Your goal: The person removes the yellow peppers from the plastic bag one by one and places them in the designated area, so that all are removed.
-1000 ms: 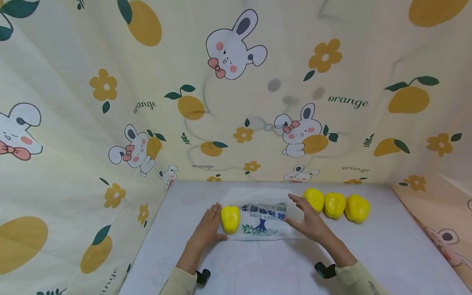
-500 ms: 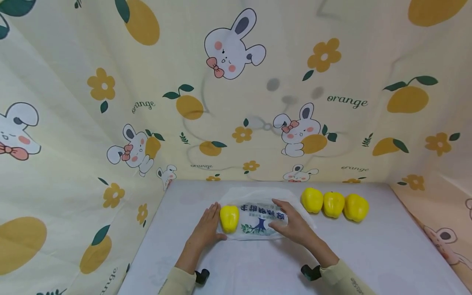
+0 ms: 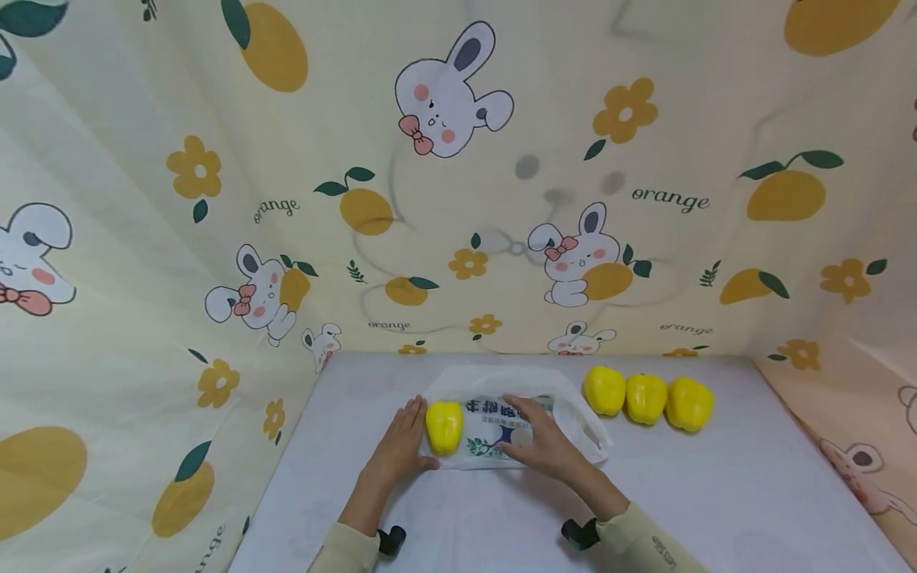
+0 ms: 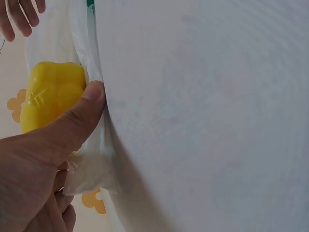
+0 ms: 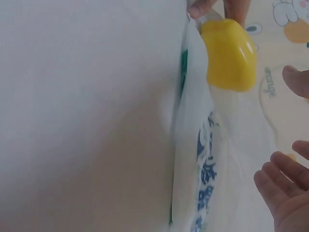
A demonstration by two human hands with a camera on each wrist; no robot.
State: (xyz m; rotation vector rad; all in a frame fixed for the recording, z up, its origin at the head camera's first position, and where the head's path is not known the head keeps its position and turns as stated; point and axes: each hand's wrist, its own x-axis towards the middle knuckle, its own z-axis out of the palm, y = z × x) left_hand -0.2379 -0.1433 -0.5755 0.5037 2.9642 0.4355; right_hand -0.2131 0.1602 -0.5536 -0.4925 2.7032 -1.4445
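Note:
A yellow bell pepper (image 3: 444, 428) lies on the left end of a flat white plastic bag (image 3: 476, 459), which carries blue lettering and a printed tree. My left hand (image 3: 396, 447) rests against the bag's left end beside the pepper, fingers straight; its thumb (image 4: 77, 113) touches the bag's near edge in the left wrist view. Above the middle of the bag, my right hand (image 3: 544, 446) hovers with fingers and thumb apart, holding nothing. It covers part of the print. In the right wrist view the pepper (image 5: 231, 58) stands out uncovered at the bag's far end.
Three more yellow bell peppers (image 3: 647, 399) sit in a row at the back right of the white table (image 3: 716, 493). A patterned cloth (image 3: 444, 263) with rabbits and oranges hangs behind and at the sides.
My right hand has moved left, from the bag's right end to over its middle. The bag's right end now shows its loose opening. Left hand and pepper have stayed in place.

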